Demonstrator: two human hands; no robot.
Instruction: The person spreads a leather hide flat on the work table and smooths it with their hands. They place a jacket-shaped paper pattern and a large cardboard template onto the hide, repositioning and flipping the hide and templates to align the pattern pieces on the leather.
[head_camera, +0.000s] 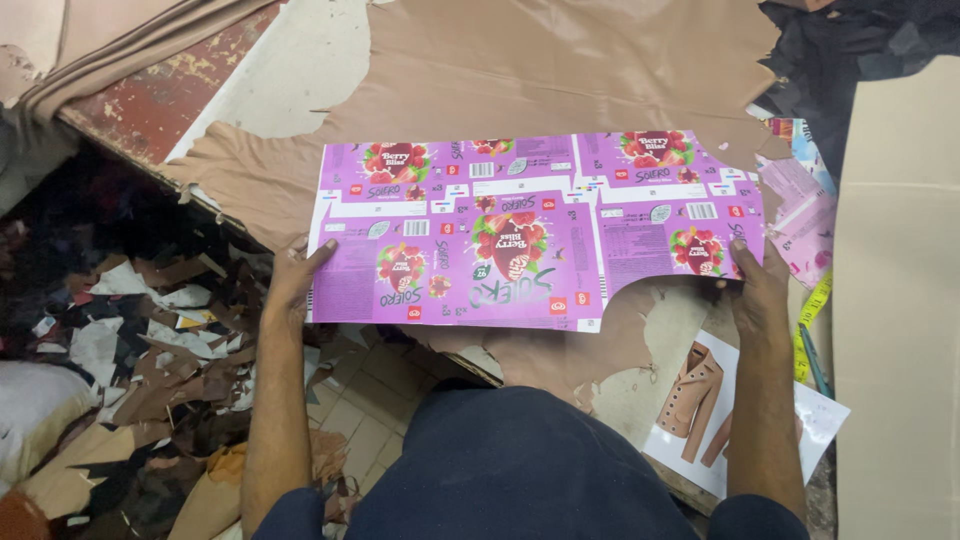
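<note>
A purple printed cardboard pattern (530, 235) is laid flat on the tan leather hide (560, 70), its long axis running left to right. Its left edge is gripped by the left hand (295, 275), and its right edge by the right hand (757, 280). A curved notch is cut into the near right edge.

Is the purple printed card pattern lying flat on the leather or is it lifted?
Flat, as far as visible: the purple card pattern lies spread on the tan leather, left hand and right hand on its ends.

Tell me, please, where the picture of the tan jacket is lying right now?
In the head view, the jacket picture lies at lower right on the table, just below the right hand.
</note>
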